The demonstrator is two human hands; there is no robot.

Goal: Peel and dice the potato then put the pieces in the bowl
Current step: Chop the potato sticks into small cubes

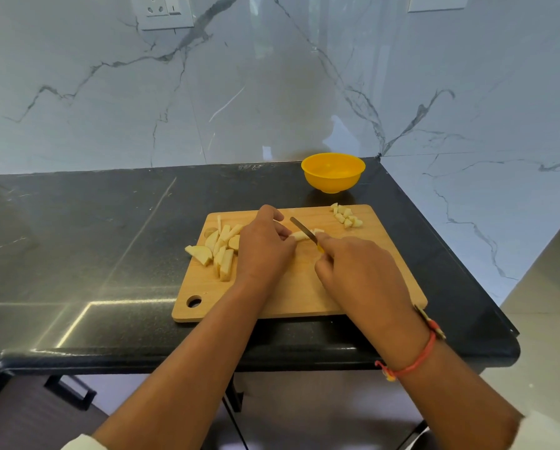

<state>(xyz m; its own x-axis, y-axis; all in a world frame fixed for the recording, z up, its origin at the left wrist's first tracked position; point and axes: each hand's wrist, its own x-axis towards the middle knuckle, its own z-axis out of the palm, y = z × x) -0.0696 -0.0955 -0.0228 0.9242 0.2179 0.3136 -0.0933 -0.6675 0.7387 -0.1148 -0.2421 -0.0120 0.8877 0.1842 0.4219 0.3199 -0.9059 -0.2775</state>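
A wooden cutting board point(304, 293) lies on the black counter. My left hand point(264, 246) pins a peeled potato strip point(299, 235) at the board's middle. My right hand point(358, 271) grips a knife point(303, 229) with a yellow handle, its blade resting across that strip. Several long potato wedges point(222, 251) are piled on the board's left side. A small heap of diced pieces point(346, 216) sits at the far right corner of the board. The yellow bowl point(333, 172) stands behind the board and looks empty.
The counter's right edge point(460, 264) drops off close beside the board, and its front edge point(207, 358) is near my forearms. A marble wall with a socket plate point(165, 11) rises behind the bowl. Open black countertop point(77, 238) stretches to the left.
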